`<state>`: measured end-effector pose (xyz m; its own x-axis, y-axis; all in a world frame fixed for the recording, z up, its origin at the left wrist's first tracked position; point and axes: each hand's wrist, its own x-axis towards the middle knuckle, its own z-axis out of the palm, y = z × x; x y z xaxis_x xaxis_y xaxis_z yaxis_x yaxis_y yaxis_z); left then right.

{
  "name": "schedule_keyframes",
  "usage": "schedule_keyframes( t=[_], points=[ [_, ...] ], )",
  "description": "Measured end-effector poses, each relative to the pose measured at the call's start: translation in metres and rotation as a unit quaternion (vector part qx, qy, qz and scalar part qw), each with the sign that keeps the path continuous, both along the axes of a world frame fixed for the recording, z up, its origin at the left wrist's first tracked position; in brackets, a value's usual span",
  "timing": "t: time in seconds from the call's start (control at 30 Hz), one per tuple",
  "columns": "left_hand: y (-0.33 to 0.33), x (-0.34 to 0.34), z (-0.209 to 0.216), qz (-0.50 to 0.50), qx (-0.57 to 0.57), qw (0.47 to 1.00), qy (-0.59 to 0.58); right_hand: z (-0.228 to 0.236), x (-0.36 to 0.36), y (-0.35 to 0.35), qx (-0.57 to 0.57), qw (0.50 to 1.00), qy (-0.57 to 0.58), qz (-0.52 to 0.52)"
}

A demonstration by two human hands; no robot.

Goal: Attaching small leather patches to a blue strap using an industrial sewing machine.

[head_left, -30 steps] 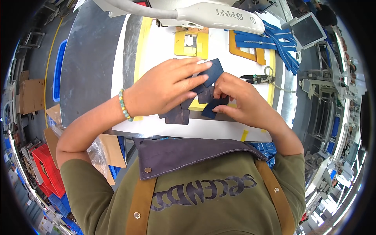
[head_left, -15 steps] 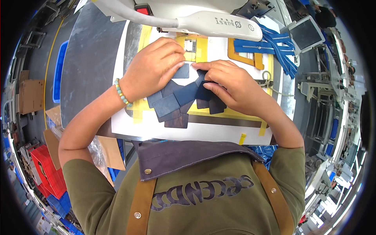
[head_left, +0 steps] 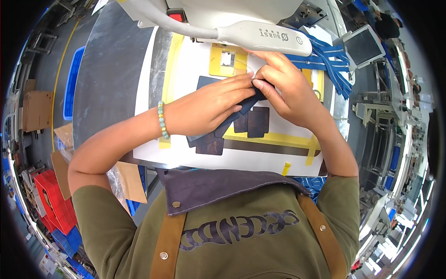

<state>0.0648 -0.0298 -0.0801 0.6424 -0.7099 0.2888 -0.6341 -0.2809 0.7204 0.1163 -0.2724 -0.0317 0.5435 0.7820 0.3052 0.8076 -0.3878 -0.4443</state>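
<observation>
My left hand (head_left: 209, 107), with a beaded bracelet on its wrist, lies stretched out over a chain of dark blue flat patches (head_left: 208, 82), its fingers extended and pressing on them. At its fingertips my right hand (head_left: 290, 88) is closed in a pinch of thumb and forefinger. What the pinch holds is too small to make out; a thin thread-like line runs close by. Beneath the hands lie more dark, leather-like rectangular patches (head_left: 258, 122), some overlapping, others (head_left: 210, 146) near the front. The left hand hides part of the chain.
Beyond the hands is a yellow plate (head_left: 214, 60) with a small window, under a white machine with a pale lamp head (head_left: 265, 38). Blue zippers (head_left: 337, 63) are heaped at the right beside a tablet-like screen (head_left: 364, 46). A blue bin (head_left: 72, 83) stands past the table's left edge.
My left hand has slid right and nearer, flattening over the patches. The right hand has shifted slightly right and up, and the patch chain has moved right with them.
</observation>
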Motion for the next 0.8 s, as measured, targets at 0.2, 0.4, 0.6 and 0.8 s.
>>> schedule_keyframes(
  t=[0.2, 0.4, 0.6, 0.8],
  points=[
    [0.005, 0.02, 0.002, 0.071, -0.025, 0.991, -0.11, -0.005, 0.005, -0.008, 0.011, 0.999, 0.022, -0.047],
    [0.029, 0.022, 0.009, 0.14, 0.079, 0.944, -0.289, -0.003, 0.01, -0.011, 0.027, 0.996, 0.048, -0.063],
    [0.03, 0.022, 0.001, 0.149, 0.128, 0.933, -0.301, 0.001, 0.014, -0.008, 0.074, 0.994, 0.02, -0.081],
    [0.028, 0.029, -0.004, 0.14, 0.113, 0.945, -0.274, -0.019, 0.023, -0.013, 0.009, 0.997, -0.036, -0.062]
  ],
)
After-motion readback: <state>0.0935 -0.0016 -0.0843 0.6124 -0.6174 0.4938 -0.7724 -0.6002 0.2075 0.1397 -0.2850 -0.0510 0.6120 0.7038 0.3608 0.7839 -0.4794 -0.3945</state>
